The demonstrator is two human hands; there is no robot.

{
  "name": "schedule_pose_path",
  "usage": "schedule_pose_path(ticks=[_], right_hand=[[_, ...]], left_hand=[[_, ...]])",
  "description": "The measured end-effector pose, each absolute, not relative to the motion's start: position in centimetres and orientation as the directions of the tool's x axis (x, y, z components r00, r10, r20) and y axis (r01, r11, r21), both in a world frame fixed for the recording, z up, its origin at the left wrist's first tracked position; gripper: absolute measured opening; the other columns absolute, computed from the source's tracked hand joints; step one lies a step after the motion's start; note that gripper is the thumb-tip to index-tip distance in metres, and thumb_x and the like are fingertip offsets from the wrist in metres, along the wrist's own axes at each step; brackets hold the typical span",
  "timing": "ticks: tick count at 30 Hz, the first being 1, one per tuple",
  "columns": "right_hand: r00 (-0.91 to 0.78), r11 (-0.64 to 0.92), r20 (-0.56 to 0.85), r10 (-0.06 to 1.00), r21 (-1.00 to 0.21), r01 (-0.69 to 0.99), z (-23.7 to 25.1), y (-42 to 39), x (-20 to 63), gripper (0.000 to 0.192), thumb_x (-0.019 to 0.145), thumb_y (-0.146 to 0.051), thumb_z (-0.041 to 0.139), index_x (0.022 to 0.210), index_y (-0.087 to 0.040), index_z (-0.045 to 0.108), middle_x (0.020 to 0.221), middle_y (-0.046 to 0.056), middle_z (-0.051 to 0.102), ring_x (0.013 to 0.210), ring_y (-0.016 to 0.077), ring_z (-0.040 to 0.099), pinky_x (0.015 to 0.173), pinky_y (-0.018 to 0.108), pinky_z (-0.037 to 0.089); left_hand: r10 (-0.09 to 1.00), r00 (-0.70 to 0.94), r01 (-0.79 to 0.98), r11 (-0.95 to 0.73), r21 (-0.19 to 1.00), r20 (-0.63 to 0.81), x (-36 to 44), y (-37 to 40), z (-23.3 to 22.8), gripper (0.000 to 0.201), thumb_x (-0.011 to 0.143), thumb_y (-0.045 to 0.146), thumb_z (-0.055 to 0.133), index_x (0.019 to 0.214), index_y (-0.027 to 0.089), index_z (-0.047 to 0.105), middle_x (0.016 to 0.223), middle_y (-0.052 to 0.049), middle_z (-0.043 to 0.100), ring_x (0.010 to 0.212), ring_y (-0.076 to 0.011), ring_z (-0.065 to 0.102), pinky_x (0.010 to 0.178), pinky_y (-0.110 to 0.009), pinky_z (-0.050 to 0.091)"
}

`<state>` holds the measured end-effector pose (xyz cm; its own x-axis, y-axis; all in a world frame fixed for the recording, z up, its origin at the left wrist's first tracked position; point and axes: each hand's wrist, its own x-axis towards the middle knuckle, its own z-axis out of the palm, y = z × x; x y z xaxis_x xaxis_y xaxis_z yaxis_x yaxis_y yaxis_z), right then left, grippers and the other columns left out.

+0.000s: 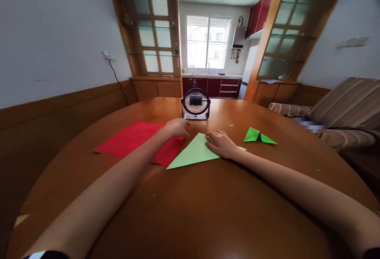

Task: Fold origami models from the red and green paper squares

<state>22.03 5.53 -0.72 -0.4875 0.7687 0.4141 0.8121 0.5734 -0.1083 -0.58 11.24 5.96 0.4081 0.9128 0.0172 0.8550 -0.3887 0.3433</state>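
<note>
A light green sheet of paper (192,150), folded into a triangle, lies on the table in front of me. My right hand (221,143) rests flat on its right part, fingers stretched out and covering some of it. To the left lies a red sheet of paper (127,138). Above its right edge is my left hand (178,127), with bent fingers, the thumb apart from them and nothing visible between. My left forearm hides part of the red sheet. Right of my right hand sits a brighter green folded paper piece (252,135), its two pointed flaps partly raised.
A small dark purple desk fan (195,103) stands on the brown wooden table (190,211), just beyond my hands. Past the table are glass-doored cabinets, a kitchen with a window, and a striped sofa (344,104) on the right. A cable hangs from the left wall socket (108,55).
</note>
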Motion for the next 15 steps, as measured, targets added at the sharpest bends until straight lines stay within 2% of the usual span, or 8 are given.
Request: schedule_pose_path(ticks=[3, 6, 8, 10, 12, 15], right_hand=[[-0.533, 0.647, 0.455, 0.713, -0.136, 0.750, -1.0, 6.1, 21.9, 0.027, 0.091, -0.028, 0.053, 0.113, -0.014, 0.058, 0.110, 0.012, 0.067, 0.104, 0.0271, 0.058, 0.096, 0.045, 0.039], [-0.553, 0.714, 0.522, 0.650, -0.170, 0.679, -1.1, 6.3, 22.0, 0.024, 0.089, -0.023, 0.055, 0.111, -0.016, 0.058, 0.107, 0.011, 0.067, 0.103, 0.0252, 0.058, 0.096, 0.044, 0.039], [-0.544, 0.744, 0.565, 0.620, -0.204, 0.636, -1.0, 6.2, 22.1, 0.022, 0.087, -0.021, 0.055, 0.109, -0.017, 0.059, 0.103, 0.009, 0.067, 0.099, 0.0235, 0.059, 0.092, 0.041, 0.041], [-0.522, 0.760, 0.598, 0.609, -0.250, 0.600, -0.8, 6.1, 22.2, 0.022, 0.086, -0.020, 0.056, 0.107, -0.018, 0.059, 0.099, 0.008, 0.067, 0.093, 0.0213, 0.060, 0.088, 0.039, 0.044], [-0.490, 0.760, 0.615, 0.618, -0.308, 0.572, -0.7, 6.0, 22.4, 0.022, 0.084, -0.020, 0.057, 0.106, -0.018, 0.059, 0.095, 0.006, 0.066, 0.086, 0.0190, 0.060, 0.083, 0.036, 0.046], [-0.441, 0.744, 0.618, 0.651, -0.402, 0.534, -0.5, 5.9, 22.5, 0.021, 0.084, -0.021, 0.056, 0.104, -0.018, 0.060, 0.089, 0.004, 0.066, 0.079, 0.0166, 0.060, 0.076, 0.033, 0.048]], left_hand=[[0.922, 0.387, 0.869, -0.365, 0.333, -0.001, -3.0, 12.0, 6.8, 0.054, 0.058, 0.037, 0.074, 0.108, 0.018, 0.069, 0.099, -0.007, 0.071, 0.091, -0.0253, 0.063, 0.064, -0.025, 0.042], [0.904, 0.426, 0.847, -0.383, 0.369, -0.040, -3.4, 12.3, 6.7, 0.051, 0.065, 0.043, 0.069, 0.110, 0.019, 0.069, 0.095, -0.005, 0.072, 0.084, -0.0215, 0.064, 0.065, -0.024, 0.043], [0.865, 0.495, 0.782, -0.402, 0.476, -0.084, -2.8, 12.2, 6.2, 0.051, 0.069, 0.045, 0.067, 0.114, 0.019, 0.067, 0.092, -0.004, 0.072, 0.080, -0.0188, 0.064, 0.066, -0.024, 0.044], [0.807, 0.574, 0.673, -0.368, 0.642, -0.139, -1.8, 11.8, 5.8, 0.048, 0.071, 0.046, 0.067, 0.111, 0.020, 0.068, 0.089, -0.004, 0.071, 0.075, -0.0164, 0.063, 0.066, -0.025, 0.045], [0.754, 0.635, 0.550, -0.286, 0.784, -0.170, -0.9, 11.3, 5.4, 0.041, 0.071, 0.047, 0.068, 0.102, 0.020, 0.071, 0.081, -0.003, 0.069, 0.068, -0.0143, 0.060, 0.063, -0.025, 0.045], [0.745, 0.648, 0.438, -0.191, 0.878, -0.161, -0.1, 10.6, 5.2, 0.030, 0.067, 0.044, 0.073, 0.079, 0.016, 0.072, 0.065, -0.002, 0.063, 0.056, -0.0124, 0.055, 0.058, -0.026, 0.044]])
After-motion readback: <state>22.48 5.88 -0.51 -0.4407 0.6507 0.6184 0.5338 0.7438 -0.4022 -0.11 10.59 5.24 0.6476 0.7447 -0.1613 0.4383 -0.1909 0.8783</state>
